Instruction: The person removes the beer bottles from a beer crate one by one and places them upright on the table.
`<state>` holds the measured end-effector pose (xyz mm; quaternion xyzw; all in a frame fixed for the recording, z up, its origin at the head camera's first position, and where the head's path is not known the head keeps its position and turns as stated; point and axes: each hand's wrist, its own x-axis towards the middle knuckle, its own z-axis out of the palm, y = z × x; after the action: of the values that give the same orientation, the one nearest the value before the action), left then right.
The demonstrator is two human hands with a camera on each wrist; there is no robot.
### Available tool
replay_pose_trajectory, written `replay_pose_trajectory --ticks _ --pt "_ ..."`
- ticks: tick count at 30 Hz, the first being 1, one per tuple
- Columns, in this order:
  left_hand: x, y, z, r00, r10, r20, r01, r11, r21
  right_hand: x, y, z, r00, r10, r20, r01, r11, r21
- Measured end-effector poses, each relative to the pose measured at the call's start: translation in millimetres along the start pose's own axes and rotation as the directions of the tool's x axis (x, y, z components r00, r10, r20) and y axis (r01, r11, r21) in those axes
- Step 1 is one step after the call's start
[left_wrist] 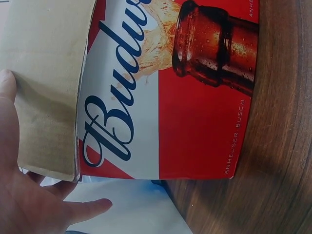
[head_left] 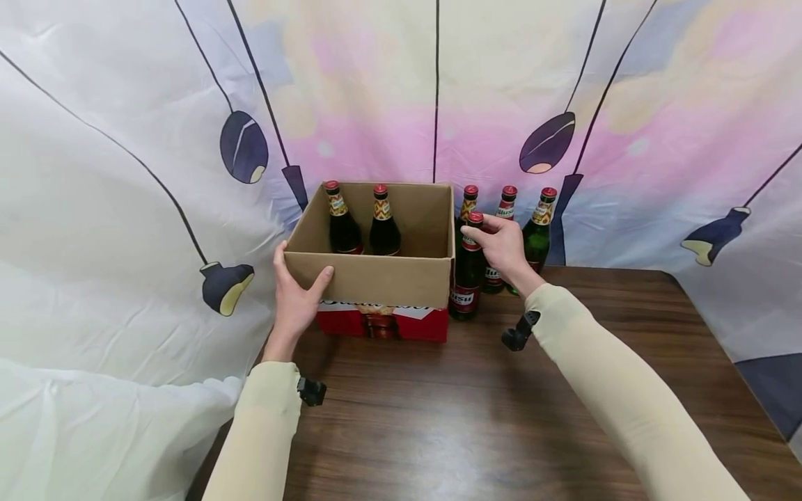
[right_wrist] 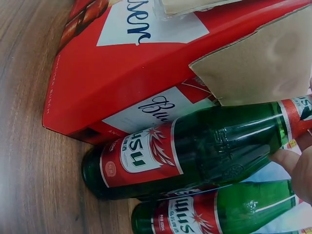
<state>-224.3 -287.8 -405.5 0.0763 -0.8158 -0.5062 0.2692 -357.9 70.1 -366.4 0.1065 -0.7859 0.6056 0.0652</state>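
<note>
An open cardboard beer box (head_left: pixel 388 282) with folded-down brown flaps and a red printed front stands on the table. Two dark beer bottles with red caps, one on the left (head_left: pixel 344 229) and one nearer the middle (head_left: pixel 385 235), are upright inside it. My left hand (head_left: pixel 296 299) grips the box's front left corner, thumb on the front flap and fingers along the left side. Just right of the box, my right hand (head_left: pixel 504 248) holds a green beer bottle (right_wrist: pixel 146 156) by its neck. That bottle is upright, and its base appears to be on the tabletop.
Three more bottles stand behind and beside the held one, including a green bottle (head_left: pixel 537 240) at the right. The brown wooden table (head_left: pixel 426 417) extends to the right and toward me. A patterned curtain (head_left: pixel 388 90) hangs close behind the box.
</note>
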Motion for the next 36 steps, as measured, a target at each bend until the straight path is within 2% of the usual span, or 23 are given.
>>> replay_pose_trajectory --ticks 17,25,27,31,36 --pt "0.2 5.6 0.4 1.0 0.005 0.002 -0.005 1.0 -0.008 -1.0 -2.3 1.0 1.0 0.009 0.008 -0.009 1.0 0.009" --pt "-2.3 4.5 1.0 1.0 -0.029 0.008 0.029 1.0 0.005 -1.2 -4.6 -7.9 0.999 0.027 0.046 -0.028 1.0 0.006" --pt "-2.2 3.4 0.9 0.999 -0.033 0.008 0.032 0.999 0.009 0.1 -8.7 -11.3 1.0 0.009 0.029 -0.01 0.999 0.039" --pt "-1.1 2.5 0.6 1.0 -0.022 0.012 0.022 1.0 0.005 6.8 -26.9 -16.0 0.998 -0.033 -0.053 0.039 0.992 0.118" --pt "-0.6 2.1 0.9 1.0 -0.016 0.013 0.016 1.0 0.002 15.4 -57.9 -14.0 0.988 -0.065 -0.14 0.084 0.987 0.138"
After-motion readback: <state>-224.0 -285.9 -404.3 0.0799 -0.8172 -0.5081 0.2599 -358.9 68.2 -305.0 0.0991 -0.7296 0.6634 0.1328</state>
